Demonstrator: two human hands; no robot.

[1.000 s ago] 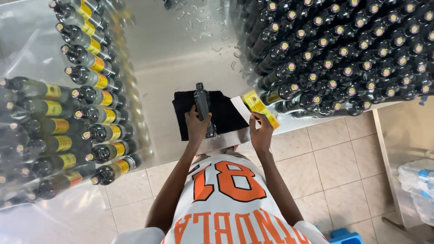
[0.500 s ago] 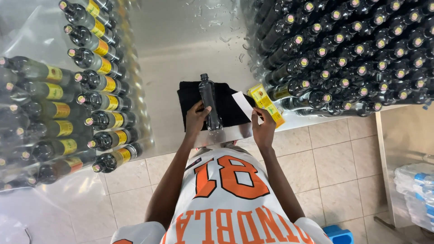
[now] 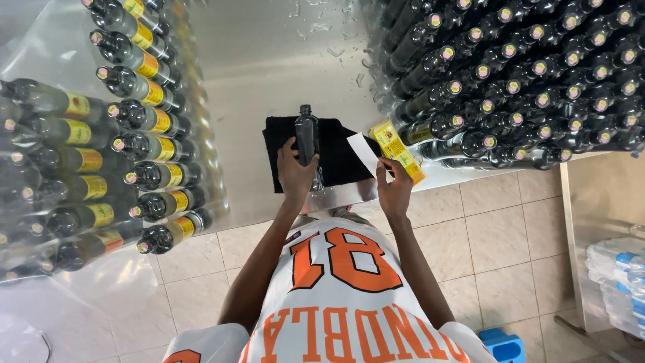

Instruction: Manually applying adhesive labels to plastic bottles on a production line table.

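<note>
At the left of the frame, labelled bottles (image 3: 134, 144) lie on their sides in rows, dark glass with yellow labels, caps pointing toward the middle, wrapped in clear plastic. They fill the left edge from the top down to lower left.

A steel table (image 3: 269, 67) takes up the upper middle, with a few water drops near its top edge. On it, at centre frame, lies a black cloth (image 3: 342, 158). A dark unlabelled bottle (image 3: 308, 138) lies on the cloth, cap toward the top of the frame. The left hand (image 3: 295, 175) is wrapped around the lower part of that bottle, fingers curled on it.

Just right of the cloth, the right hand (image 3: 395, 188) pinches the near end of a label strip (image 3: 396, 149), yellow on one side with white backing showing at its left; the fingers are closed on it. The strip slants up and left, over the table edge, close beside the bottle but not touching it.

At the upper right, a dense block of dark bottles (image 3: 524, 74) fills the corner, their pale caps in rows.

Below the table is a tiled floor (image 3: 497, 249). A blue object (image 3: 504, 344) sits at bottom right of centre, and a plastic-wrapped pack (image 3: 618, 282) lies at the far right edge.
</note>
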